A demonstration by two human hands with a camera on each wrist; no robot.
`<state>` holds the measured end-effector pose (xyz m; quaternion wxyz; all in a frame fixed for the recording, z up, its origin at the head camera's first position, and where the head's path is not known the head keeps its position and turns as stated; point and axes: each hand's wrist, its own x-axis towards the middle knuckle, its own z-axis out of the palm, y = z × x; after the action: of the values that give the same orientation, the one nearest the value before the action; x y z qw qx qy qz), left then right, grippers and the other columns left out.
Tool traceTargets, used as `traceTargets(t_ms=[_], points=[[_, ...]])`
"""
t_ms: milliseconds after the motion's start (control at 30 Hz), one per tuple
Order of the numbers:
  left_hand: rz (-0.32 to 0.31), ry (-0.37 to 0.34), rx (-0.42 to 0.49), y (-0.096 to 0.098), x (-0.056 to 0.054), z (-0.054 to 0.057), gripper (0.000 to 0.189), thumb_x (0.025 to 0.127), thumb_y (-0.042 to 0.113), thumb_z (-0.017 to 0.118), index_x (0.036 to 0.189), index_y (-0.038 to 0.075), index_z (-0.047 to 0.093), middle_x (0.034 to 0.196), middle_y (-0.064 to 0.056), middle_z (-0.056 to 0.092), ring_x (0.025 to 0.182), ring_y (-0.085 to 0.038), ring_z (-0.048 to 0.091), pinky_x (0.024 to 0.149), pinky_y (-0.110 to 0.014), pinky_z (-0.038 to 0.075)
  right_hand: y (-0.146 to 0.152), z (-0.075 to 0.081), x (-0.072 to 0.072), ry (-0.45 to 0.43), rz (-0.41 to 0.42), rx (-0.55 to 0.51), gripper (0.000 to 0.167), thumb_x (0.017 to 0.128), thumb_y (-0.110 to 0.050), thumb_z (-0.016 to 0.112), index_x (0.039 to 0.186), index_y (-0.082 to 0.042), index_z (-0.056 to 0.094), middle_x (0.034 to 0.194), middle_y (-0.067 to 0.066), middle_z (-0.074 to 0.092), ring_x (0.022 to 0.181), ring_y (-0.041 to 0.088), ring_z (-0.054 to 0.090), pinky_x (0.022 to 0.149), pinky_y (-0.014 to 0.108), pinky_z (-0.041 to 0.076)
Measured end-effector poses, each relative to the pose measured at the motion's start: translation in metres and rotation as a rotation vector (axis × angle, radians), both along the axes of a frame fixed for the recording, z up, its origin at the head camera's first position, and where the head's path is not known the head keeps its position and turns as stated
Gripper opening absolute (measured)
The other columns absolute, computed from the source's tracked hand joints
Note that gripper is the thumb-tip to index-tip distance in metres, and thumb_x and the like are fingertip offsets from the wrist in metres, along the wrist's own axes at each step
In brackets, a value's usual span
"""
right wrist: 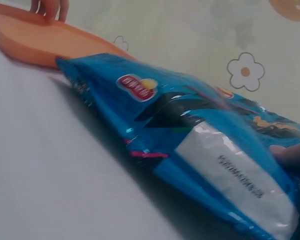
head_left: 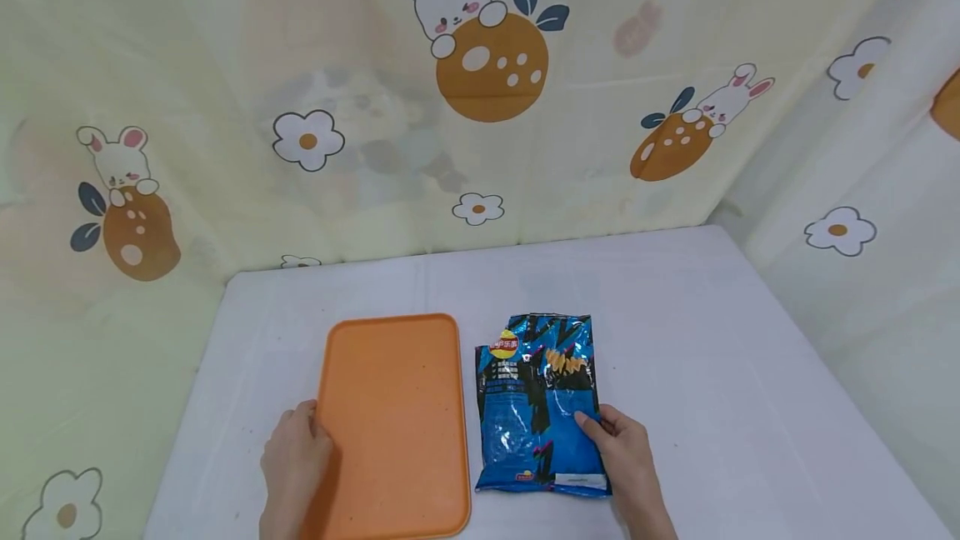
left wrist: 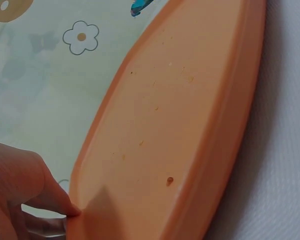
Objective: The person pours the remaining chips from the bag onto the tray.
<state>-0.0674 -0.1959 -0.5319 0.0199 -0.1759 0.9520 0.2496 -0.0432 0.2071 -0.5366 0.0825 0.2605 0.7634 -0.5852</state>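
An orange rectangular tray [head_left: 393, 415] lies on the table, with small specks on its surface in the left wrist view. My left hand [head_left: 295, 457] holds its left edge, thumb on the inner side of the rim and the other fingers outside. To the tray's right is a blue and black bag of chips [head_left: 517, 432], its top edge uneven and stepped at the left. My right hand [head_left: 628, 450] pinches the bag's right side, with the thumb on top. In the right wrist view a white printed label [right wrist: 235, 175] shows near the bag's bottom edge.
The table [head_left: 720, 373] has a white cover. A pale curtain [head_left: 225, 65] printed with rabbits and flowers hangs along its far side, and another curtain [head_left: 877, 315] hangs on the right.
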Motion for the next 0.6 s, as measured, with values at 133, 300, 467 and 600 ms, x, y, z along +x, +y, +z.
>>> traceTargets(t_ms=[133, 300, 467, 600], points=[[0.001, 0.002, -0.002, 0.0002, 0.0007, -0.001, 0.039, 0.094, 0.0, 0.053, 0.13, -0.011, 0.06, 0.108, -0.03, 0.066, 0.088, -0.044, 0.067, 0.07, -0.053, 0.055, -0.001, -0.0015, 0.0007, 0.062, -0.002, 0.072, 0.042, 0.103, -0.022, 0.063, 0.131, 0.01, 0.061, 0.115, 0.025, 0.073, 0.089, 0.02, 0.072, 0.082, 0.03, 0.061], [0.01, -0.018, -0.002, 0.0009, -0.0001, -0.0007, 0.038, 0.095, 0.001, 0.053, 0.131, -0.01, 0.059, 0.108, -0.029, 0.065, 0.089, -0.043, 0.068, 0.072, -0.053, 0.056, -0.0014, -0.0004, -0.0003, 0.071, 0.001, 0.08, 0.039, 0.104, -0.021, 0.061, 0.127, 0.01, 0.063, 0.107, 0.024, 0.076, 0.083, 0.023, 0.077, 0.076, 0.028, 0.061], [0.012, -0.014, -0.009, 0.0021, -0.0003, 0.0015, 0.038, 0.096, 0.001, 0.053, 0.132, -0.01, 0.059, 0.108, -0.029, 0.065, 0.087, -0.041, 0.068, 0.071, -0.051, 0.056, -0.0026, 0.0008, -0.0015, 0.062, 0.0, 0.074, 0.045, 0.103, -0.024, 0.062, 0.131, 0.012, 0.06, 0.116, 0.027, 0.073, 0.094, 0.03, 0.077, 0.082, 0.034, 0.06], [0.016, -0.017, -0.007, 0.0031, -0.0009, 0.0024, 0.038, 0.096, 0.0, 0.053, 0.132, -0.01, 0.059, 0.108, -0.029, 0.065, 0.086, -0.04, 0.068, 0.071, -0.05, 0.056, -0.0037, 0.0037, -0.0033, 0.032, 0.0, 0.07, 0.053, 0.102, -0.03, 0.065, 0.133, 0.012, 0.059, 0.122, 0.028, 0.07, 0.107, 0.036, 0.074, 0.09, 0.042, 0.057]])
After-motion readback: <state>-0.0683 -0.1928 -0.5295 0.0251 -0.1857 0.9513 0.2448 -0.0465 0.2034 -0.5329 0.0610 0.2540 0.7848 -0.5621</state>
